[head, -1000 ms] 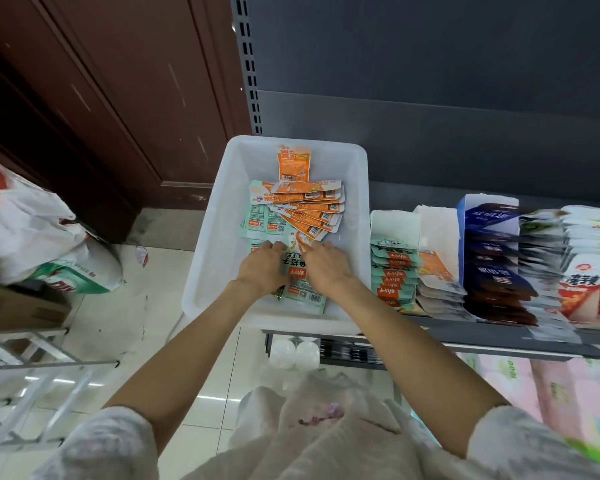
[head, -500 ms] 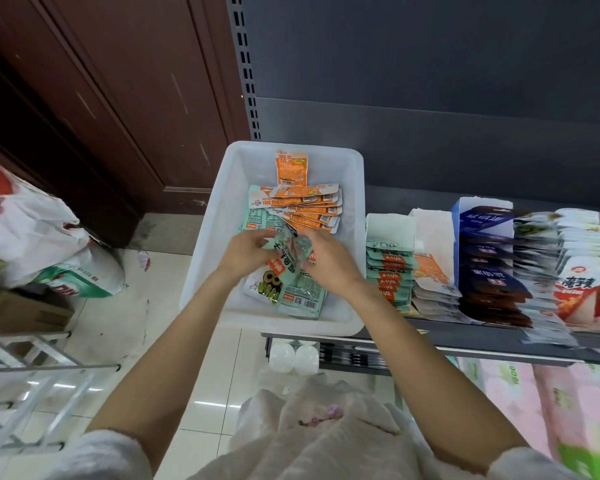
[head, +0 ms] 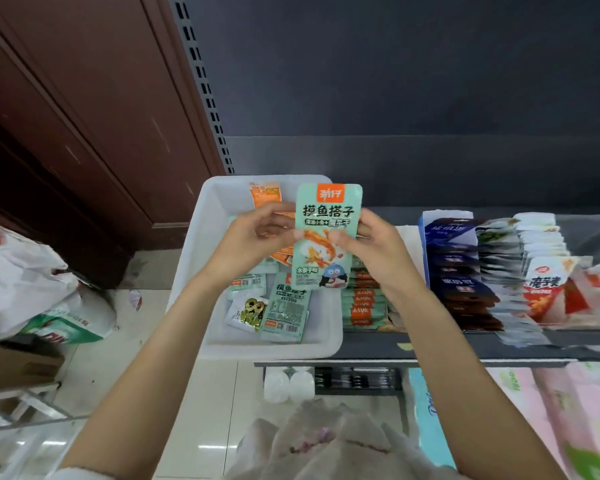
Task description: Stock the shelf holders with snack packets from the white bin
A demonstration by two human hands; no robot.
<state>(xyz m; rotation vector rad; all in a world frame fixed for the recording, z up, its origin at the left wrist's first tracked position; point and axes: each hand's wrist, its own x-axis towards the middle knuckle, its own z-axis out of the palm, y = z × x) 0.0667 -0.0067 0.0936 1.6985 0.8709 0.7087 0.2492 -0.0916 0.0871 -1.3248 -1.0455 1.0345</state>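
I hold a stack of mint-green snack packets (head: 328, 216) upright above the white bin (head: 201, 244), front label facing me. My left hand (head: 257, 237) grips its left edge and my right hand (head: 368, 244) grips its right edge. More green packets (head: 286, 313), orange packets (head: 265, 194) and a small white packet (head: 246, 311) lie loose in the bin. To the right, a shelf holder (head: 362, 301) carries a row of matching green packets. How many packets my hands hold is unclear.
Further holders on the dark shelf (head: 465, 348) hold dark blue packets (head: 459, 268), white packets (head: 541, 237) and red-and-white packets (head: 548, 289). Plastic bags (head: 25, 278) and a cardboard box (head: 14, 365) sit on the floor at left. Pink packages (head: 575, 410) fill the lower shelf.
Both hands gathered green packets from the bin floor, lifted them and turned them upright. The camera view has shifted closer and slightly lower.
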